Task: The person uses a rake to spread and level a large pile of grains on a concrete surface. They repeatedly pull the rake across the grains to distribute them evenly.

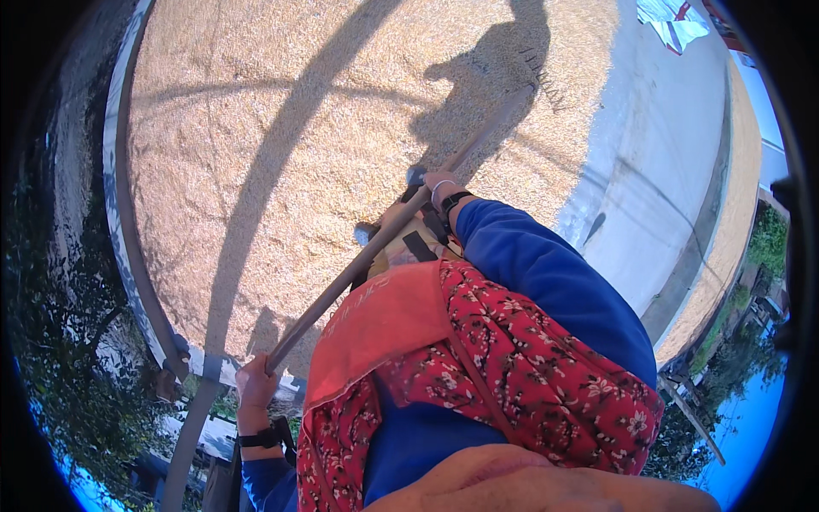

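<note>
A long wooden handle of a rake runs diagonally across my front, from lower left to upper right. Its tined head rests on or just above a spread layer of grain, pale yellow and like maize kernels; shadow partly obscures the contact. Near the handle's rear end is my left hand, wrapped around it beside my hip. Farther along, my right hand grips the shaft, with a pale bracelet and a dark strap at the wrist. My shoes stand in the grain below the handle.
A low wall borders the grain on the left. To the right lies a strip of bare concrete, with another grain bed beyond. A white sack or sheet lies at upper right. Shadows cross the grain.
</note>
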`<move>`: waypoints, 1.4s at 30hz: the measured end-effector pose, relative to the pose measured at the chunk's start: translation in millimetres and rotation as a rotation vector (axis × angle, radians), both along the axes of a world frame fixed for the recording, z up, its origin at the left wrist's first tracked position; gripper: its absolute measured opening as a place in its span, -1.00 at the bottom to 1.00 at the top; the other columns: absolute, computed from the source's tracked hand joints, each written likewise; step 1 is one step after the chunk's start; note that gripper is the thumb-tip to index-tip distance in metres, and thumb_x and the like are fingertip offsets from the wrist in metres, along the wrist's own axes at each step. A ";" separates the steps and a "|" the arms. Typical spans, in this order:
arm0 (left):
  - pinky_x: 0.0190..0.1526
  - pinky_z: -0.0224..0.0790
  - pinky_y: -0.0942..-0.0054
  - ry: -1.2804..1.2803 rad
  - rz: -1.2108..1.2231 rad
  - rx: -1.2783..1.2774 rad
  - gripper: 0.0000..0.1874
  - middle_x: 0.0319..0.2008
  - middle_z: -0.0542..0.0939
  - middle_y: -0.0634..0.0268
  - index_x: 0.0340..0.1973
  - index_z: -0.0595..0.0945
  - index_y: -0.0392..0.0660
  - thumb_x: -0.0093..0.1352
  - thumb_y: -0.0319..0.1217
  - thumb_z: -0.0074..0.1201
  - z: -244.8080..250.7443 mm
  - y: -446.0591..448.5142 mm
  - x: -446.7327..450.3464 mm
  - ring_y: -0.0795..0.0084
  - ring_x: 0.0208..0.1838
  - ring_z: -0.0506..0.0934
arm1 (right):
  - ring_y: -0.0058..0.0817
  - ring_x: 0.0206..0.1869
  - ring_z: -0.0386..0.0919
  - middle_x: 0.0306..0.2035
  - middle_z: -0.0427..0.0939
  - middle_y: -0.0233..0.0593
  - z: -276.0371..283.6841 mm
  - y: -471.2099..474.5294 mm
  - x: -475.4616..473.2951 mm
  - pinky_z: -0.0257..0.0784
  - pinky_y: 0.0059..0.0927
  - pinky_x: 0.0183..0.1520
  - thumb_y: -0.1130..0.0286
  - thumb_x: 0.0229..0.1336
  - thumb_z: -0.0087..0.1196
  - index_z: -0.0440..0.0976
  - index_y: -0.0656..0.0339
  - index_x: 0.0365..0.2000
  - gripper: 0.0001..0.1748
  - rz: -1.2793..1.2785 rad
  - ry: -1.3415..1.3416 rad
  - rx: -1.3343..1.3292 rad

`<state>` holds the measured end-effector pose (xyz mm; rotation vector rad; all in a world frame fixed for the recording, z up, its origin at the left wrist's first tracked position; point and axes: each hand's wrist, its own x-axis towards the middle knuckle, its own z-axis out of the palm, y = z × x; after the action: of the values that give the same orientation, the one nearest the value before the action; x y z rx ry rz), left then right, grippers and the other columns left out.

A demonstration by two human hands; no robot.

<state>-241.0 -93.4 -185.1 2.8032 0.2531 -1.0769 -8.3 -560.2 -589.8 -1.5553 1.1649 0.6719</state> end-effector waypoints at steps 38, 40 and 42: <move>-0.38 0.42 0.06 -0.169 -0.324 -0.259 -0.89 -0.58 0.57 0.06 -0.39 0.51 -0.09 0.16 -0.50 0.10 -63.7 -142.3 183.3 -0.03 -0.44 0.58 | -0.16 0.17 0.48 0.16 0.48 -0.16 -33.5 -141.9 92.2 0.39 -0.19 0.17 0.15 0.26 -0.20 0.45 0.20 0.11 -0.48 0.921 0.190 -0.523; -0.41 0.41 0.09 -0.217 -0.316 -0.237 -0.90 -0.59 0.56 0.09 -0.42 0.50 -0.08 0.17 -0.50 0.10 -34.3 -109.0 165.2 -0.01 -0.46 0.58 | -0.16 0.08 0.53 0.07 0.52 -0.11 -57.7 -137.5 71.0 0.43 -0.17 0.09 0.12 0.24 -0.17 0.47 0.22 0.05 -0.48 0.904 0.174 -0.427; -0.42 0.40 0.10 -0.246 -0.308 -0.185 -0.88 -0.58 0.55 0.10 -0.43 0.50 -0.08 0.15 -0.53 0.11 -1.1 -79.3 150.7 0.00 -0.46 0.57 | -0.20 -0.07 0.62 -0.09 0.60 -0.05 -72.9 -124.4 49.6 0.50 -0.19 -0.05 0.05 0.21 -0.17 0.49 0.27 -0.04 -0.46 0.719 0.140 -0.303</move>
<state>-90.3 -172.7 -186.2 2.8229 -0.2961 -0.7449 41.4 -684.6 -662.7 -2.2453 0.8087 1.1207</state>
